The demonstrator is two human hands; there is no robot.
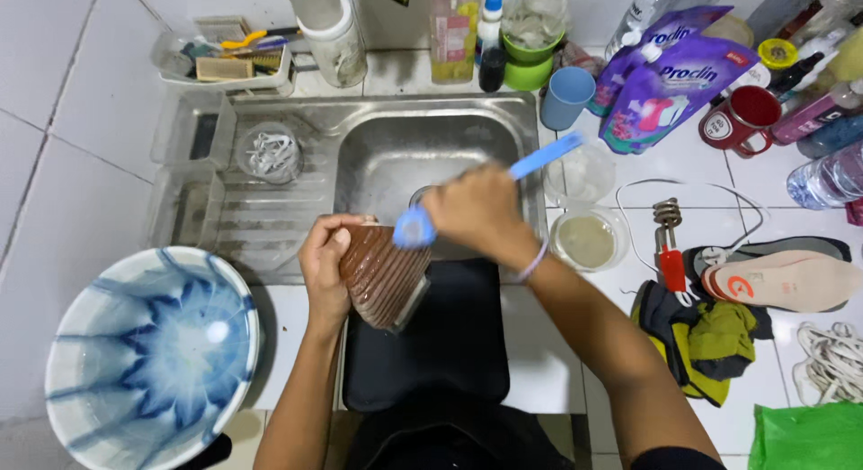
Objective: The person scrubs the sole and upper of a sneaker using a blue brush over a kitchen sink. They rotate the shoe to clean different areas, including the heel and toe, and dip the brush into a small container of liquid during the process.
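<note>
My left hand (325, 265) grips a shoe (387, 274) turned sole up, its brown ribbed sole facing me, over the front edge of the steel sink (395, 146). My right hand (478, 211) is shut on a blue brush (503, 184) whose head presses on the sole near the toe. The brush handle points up and right. A black mat (449, 344) lies under the shoe on the counter.
A blue and white basin (148, 349) stands at the left. Two insoles (778, 277), a white lace (831, 362), a crumpled cloth (706, 335) and a small bowl of cloudy liquid (586, 239) lie at the right. Purple detergent pouches (670, 84), cups and bottles crowd the back.
</note>
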